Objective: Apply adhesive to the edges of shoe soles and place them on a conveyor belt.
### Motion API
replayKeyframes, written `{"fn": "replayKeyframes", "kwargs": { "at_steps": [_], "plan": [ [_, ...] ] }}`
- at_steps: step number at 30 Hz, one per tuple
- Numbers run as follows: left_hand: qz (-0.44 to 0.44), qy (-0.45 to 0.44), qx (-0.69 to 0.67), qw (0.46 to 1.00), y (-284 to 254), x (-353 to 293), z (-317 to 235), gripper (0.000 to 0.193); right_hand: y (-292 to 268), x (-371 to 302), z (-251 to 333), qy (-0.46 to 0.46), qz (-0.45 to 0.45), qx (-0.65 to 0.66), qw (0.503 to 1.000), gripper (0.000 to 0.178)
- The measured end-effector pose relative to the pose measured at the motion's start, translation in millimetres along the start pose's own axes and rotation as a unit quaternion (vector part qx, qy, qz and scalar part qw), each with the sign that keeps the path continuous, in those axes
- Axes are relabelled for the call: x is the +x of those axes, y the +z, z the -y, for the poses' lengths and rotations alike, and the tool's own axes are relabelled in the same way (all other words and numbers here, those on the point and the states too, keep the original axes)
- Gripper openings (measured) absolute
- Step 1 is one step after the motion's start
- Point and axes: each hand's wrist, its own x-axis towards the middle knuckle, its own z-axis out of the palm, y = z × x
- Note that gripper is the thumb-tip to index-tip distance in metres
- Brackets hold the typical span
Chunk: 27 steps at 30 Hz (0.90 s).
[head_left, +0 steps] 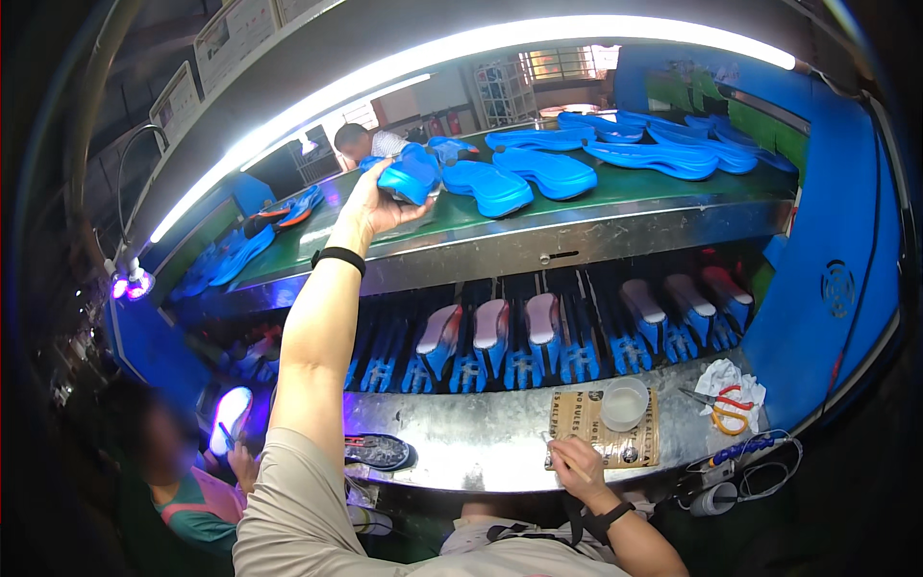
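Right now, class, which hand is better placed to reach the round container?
Probably the right hand: it is near the round container, holding a thin tool. The left hand is raised by the green belt, holding a blue sole.

Blue shoe sole (411, 175): thick, glossy, tilted, held up in left hand (373, 206) by near edge of green belt (625, 194); contact unclear. Brush (579, 470): slim, pale handle, in right hand (584, 457), slanted, tip away and left, over metal bench (461, 433).
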Motion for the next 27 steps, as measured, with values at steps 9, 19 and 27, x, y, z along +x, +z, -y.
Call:
{"fn": "replayKeyframes", "kwargs": {
  "at_steps": [9,19,27],
  "plan": [
    [0.164,0.11,-0.12,0.973,-33.2,11.5,-45.1,0.069,-1.8,3.2,2.5,0.003,0.007,-0.007,1.0,0.02],
    [0.029,0.058,-0.156,0.986,-47.6,79.6,-46.2,0.064,-4.3,9.9,2.2,-0.003,0.019,-0.01,1.0,0.022],
    [-0.046,0.13,-0.119,0.983,-8.1,11.7,-36.0,0.055,-5.0,8.5,3.6,-0.009,0.025,-0.012,1.0,0.022]
  ]
}}
